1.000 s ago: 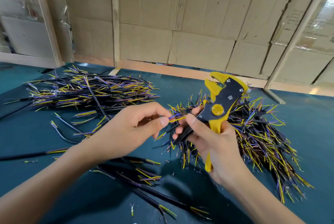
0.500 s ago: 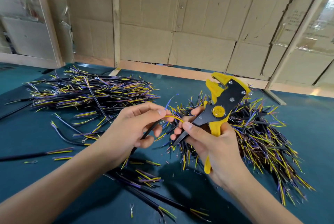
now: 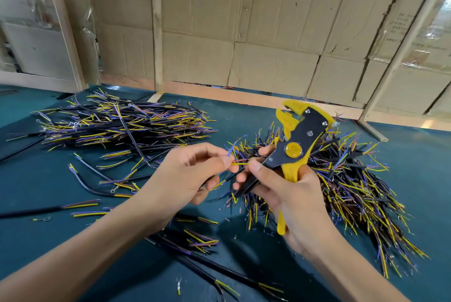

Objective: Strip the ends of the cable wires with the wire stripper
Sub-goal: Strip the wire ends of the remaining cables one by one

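Currently the cable (image 3: 220, 181) sits between both hands above the table (image 3: 36, 179). Left hand (image 3: 188, 174) pinches its yellow wire (image 3: 240, 163), thumb & forefinger clamped. Right hand (image 3: 290, 194) is closed round the wire stripper (image 3: 296, 148), thumb tip touching the wire. Wires: light, floppy, thin; probably best gripped just behind the ends. Vs 0.5 s ago: stripper slightly more upright, pinch unchanged.

Workshop — cable heaps (image 3: 127, 126), cardboard walls (image 3: 268, 33)
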The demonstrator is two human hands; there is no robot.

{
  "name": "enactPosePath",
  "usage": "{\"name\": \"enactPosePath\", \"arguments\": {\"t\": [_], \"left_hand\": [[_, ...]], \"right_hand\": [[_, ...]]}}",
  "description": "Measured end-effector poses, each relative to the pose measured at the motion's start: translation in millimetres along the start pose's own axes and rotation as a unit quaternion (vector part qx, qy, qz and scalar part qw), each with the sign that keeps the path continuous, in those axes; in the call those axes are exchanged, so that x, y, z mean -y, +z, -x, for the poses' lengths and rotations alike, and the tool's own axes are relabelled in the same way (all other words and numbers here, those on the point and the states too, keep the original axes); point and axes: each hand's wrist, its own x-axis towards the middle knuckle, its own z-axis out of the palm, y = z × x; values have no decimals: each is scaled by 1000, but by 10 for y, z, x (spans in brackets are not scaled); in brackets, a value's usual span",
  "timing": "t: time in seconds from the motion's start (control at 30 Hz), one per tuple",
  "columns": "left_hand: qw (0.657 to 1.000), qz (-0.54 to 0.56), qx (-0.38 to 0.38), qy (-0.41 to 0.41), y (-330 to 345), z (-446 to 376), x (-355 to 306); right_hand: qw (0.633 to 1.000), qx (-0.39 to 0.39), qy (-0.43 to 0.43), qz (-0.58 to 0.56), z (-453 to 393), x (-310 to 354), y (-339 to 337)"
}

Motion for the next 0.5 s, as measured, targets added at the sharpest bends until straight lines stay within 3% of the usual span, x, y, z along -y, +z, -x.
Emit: {"name": "enactPosePath", "arguments": {"t": [0.27,0.5], "left_hand": [[993,64,-66,76,95,24,8],[987,71,-77,120,-63,-18,-129]], "right_hand": [[999,19,30,29,39,-41,24],[974,151,168,3,39,82,-20]]}}
